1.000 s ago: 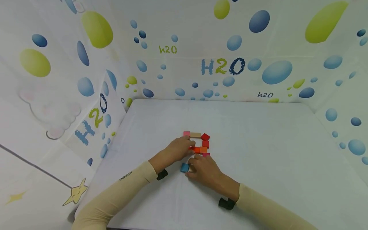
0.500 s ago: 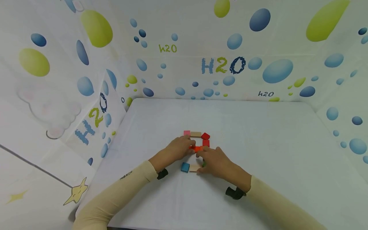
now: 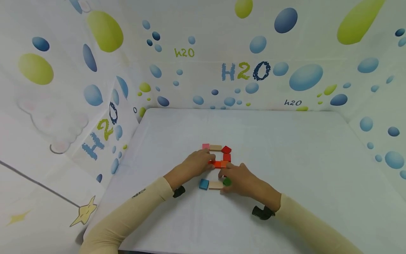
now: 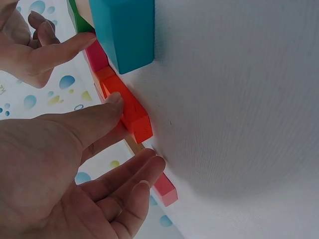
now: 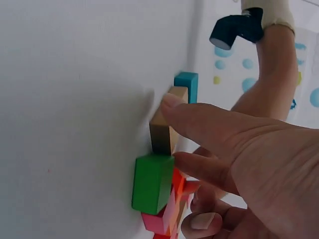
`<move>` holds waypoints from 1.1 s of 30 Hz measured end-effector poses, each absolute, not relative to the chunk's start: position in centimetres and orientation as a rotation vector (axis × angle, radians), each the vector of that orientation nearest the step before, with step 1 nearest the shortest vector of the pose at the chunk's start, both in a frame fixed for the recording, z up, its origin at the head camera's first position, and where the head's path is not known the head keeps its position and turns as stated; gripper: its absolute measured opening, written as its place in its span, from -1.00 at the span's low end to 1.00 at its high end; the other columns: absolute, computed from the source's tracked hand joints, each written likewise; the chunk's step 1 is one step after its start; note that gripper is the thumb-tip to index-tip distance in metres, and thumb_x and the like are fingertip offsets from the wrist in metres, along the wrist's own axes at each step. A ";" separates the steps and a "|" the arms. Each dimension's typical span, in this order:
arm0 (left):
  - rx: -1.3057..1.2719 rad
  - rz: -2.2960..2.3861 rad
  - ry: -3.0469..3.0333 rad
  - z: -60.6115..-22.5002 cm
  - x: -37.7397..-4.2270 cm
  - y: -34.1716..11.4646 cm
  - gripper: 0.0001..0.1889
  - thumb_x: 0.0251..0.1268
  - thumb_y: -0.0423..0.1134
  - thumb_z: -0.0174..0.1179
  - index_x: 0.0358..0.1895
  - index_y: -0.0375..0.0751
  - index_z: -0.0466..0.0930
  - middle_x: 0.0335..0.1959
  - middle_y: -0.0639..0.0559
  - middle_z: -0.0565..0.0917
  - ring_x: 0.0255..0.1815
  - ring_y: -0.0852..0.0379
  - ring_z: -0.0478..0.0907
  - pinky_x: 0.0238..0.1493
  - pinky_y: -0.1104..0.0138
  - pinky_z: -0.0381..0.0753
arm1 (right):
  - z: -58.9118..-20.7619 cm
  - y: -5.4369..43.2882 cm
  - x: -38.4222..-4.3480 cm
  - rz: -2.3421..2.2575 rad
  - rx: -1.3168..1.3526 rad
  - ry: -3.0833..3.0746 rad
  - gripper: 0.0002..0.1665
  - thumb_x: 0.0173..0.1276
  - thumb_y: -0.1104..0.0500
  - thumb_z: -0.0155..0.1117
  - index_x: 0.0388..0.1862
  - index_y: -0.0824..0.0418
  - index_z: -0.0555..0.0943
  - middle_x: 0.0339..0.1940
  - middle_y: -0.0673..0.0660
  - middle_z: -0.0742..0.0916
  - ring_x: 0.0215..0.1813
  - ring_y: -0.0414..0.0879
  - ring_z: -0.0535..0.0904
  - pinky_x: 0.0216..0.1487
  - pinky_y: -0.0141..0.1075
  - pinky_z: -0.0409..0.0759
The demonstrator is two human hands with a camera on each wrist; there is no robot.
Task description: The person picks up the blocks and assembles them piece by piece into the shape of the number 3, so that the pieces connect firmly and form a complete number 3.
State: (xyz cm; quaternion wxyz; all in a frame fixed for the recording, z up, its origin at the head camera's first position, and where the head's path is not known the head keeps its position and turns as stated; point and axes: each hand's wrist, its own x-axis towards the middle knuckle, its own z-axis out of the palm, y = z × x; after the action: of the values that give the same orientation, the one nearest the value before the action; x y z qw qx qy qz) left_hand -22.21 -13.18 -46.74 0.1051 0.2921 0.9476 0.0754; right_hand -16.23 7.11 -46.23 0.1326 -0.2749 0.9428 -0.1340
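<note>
Near the table's middle, my left hand pinches a red-orange block between thumb and index finger, its other fingers loosely bent. My right hand is at the lower row, fingers fairly straight around the corner by a green block and a plain wooden block. Its thumb overlaps the wooden block in the right wrist view, and the index tip is by the green block's edge; firm contact cannot be told. A blue block ends that row on the left. A crimson block sits behind the right index finger.
The upper row has a pink block, a wooden block and a red pentagonal block. Below these lie a red block and an orange block. A white cloth covers the table; printed sheets stand around it.
My right hand has moved right from beside the blue block, along the wooden block, to the green block, uncovering the lower row. The left hand has stayed put.
</note>
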 end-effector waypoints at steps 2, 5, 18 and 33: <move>0.850 0.239 2.789 -46.7 -22.1 -13.2 -0.74 0.48 -0.07 0.36 0.12 -0.04 0.71 0.02 -0.02 0.67 0.04 0.06 0.56 0.11 0.19 0.69 | -46.5 6.8 -16.1 -0.382 -0.816 2.746 -0.44 0.18 -0.19 0.66 0.11 -0.06 0.72 -0.12 -0.05 0.66 -0.06 -0.19 0.52 -0.13 -0.17 0.39; 0.831 0.266 2.778 -46.5 -22.1 -13.1 -0.73 0.47 -0.07 0.37 0.12 -0.04 0.72 0.04 -0.02 0.68 0.08 0.05 0.55 0.15 0.15 0.68 | -46.8 6.3 -16.0 -0.412 -0.836 2.769 -0.41 0.19 -0.23 0.64 0.12 -0.05 0.72 0.00 -0.02 0.71 0.02 -0.17 0.55 -0.13 -0.18 0.40; 0.833 0.269 2.778 -46.5 -22.1 -13.2 -0.76 0.49 -0.10 0.35 0.10 -0.04 0.72 0.04 -0.03 0.68 0.10 0.05 0.56 0.15 0.16 0.69 | -47.7 4.5 -15.3 -0.559 -0.910 2.838 -0.44 0.20 -0.25 0.62 0.06 -0.01 0.74 -0.03 -0.01 0.72 0.02 -0.16 0.60 -0.06 -0.15 0.43; 0.856 0.248 2.774 -46.4 -22.1 -13.3 -0.75 0.50 -0.08 0.34 0.12 -0.03 0.71 0.05 -0.02 0.69 0.11 0.06 0.56 0.16 0.15 0.70 | -47.8 3.6 -14.9 -0.561 -1.018 2.905 -0.57 0.27 -0.21 0.60 -0.07 0.01 0.74 0.01 -0.01 0.73 0.07 -0.15 0.64 0.03 -0.03 0.50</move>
State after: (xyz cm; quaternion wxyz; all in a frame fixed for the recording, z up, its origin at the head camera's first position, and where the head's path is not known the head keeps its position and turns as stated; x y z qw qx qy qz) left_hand -22.11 -13.27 -46.41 0.1136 0.2917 0.9460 0.0845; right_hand -14.95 3.62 -47.80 0.0062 -0.3254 0.9284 -0.1793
